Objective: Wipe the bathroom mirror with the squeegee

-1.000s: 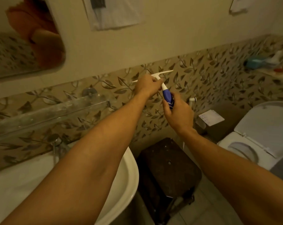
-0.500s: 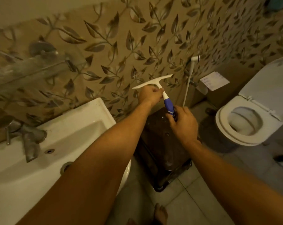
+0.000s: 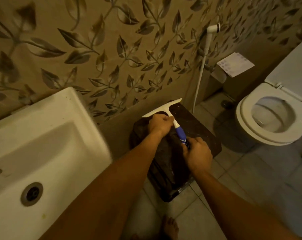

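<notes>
The squeegee (image 3: 171,115) has a white T-shaped blade head and a blue handle. It hangs low over a dark stool (image 3: 195,125), blade end toward the wall. My left hand (image 3: 159,124) grips its white neck just under the blade. My right hand (image 3: 197,154) grips the blue handle's end. A dark cloth (image 3: 165,158) lies on the stool beneath my hands. The mirror is out of view.
A white sink (image 3: 47,141) fills the lower left, its drain (image 3: 31,194) near my left forearm. The open toilet (image 3: 268,122) stands at right. A white spray hose (image 3: 201,73) hangs on the leaf-patterned wall. My bare foot (image 3: 170,227) is on the tiled floor.
The view has tilted down from the mirror and wall to the floor. Both hands have lowered the squeegee from chest height to just above the stool.
</notes>
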### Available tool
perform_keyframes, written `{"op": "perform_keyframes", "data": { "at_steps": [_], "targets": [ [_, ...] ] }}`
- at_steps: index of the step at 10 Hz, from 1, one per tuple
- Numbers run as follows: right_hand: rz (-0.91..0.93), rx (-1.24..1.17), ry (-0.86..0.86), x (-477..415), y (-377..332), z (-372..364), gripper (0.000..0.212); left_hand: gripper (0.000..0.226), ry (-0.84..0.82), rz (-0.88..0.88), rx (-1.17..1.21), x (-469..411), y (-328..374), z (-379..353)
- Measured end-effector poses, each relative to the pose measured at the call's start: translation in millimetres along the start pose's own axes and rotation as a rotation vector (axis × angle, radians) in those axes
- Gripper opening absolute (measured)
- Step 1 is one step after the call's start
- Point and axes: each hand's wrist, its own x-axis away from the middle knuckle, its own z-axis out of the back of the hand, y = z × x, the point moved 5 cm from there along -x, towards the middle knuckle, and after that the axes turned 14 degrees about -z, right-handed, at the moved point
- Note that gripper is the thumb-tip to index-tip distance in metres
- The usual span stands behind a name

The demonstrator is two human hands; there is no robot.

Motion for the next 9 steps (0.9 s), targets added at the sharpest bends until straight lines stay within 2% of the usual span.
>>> {"op": "perform_keyframes", "data": {
  "at_steps": [5, 7, 9],
  "targets": [
    [-0.056, 0.08, -0.076, -37.0, 29.6, -74.8, 0.039, 0.025, -0.012, 0.101, -0.036, -38.2, -80.8, -51.9],
    [-0.045, 0.108, -0.082, -42.4, 28.5, -80.0, 0.04, 0.026, 0.011, 0.127, 0.006, -43.2, -89.9, -54.1],
    [-0.016, 0.123, -0.071, -40.4, 23.9, -69.0, 0.054, 0.031, -0.01, 0.098, -0.168, -36.3, -68.2, -46.5]
  ]
}}
